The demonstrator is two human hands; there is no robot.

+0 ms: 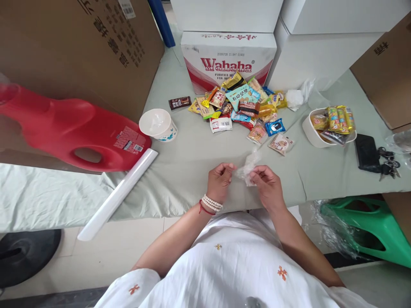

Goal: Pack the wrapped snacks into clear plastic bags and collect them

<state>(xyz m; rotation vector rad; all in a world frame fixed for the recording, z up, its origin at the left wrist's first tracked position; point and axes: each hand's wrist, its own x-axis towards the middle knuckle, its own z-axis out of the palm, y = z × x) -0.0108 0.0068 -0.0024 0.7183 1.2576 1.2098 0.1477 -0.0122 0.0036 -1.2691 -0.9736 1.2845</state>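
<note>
A crumpled piece of clear plastic film is pinched between the thumb and fingers of my right hand, just above the front part of the table. My left hand is closed in a pinch, its fingertips right beside the film's left edge. Whether it grips a bit of the film cannot be made out. Beyond my hands lies a heap of wrapped snacks. Closest to the film are a small beige packet and a pinkish packet.
On the left stand a paper cup with clear plastic inside, a red jug and a white tube. To the right are a white tub of snacks, a black phone and keys. A Wahaha carton backs the heap.
</note>
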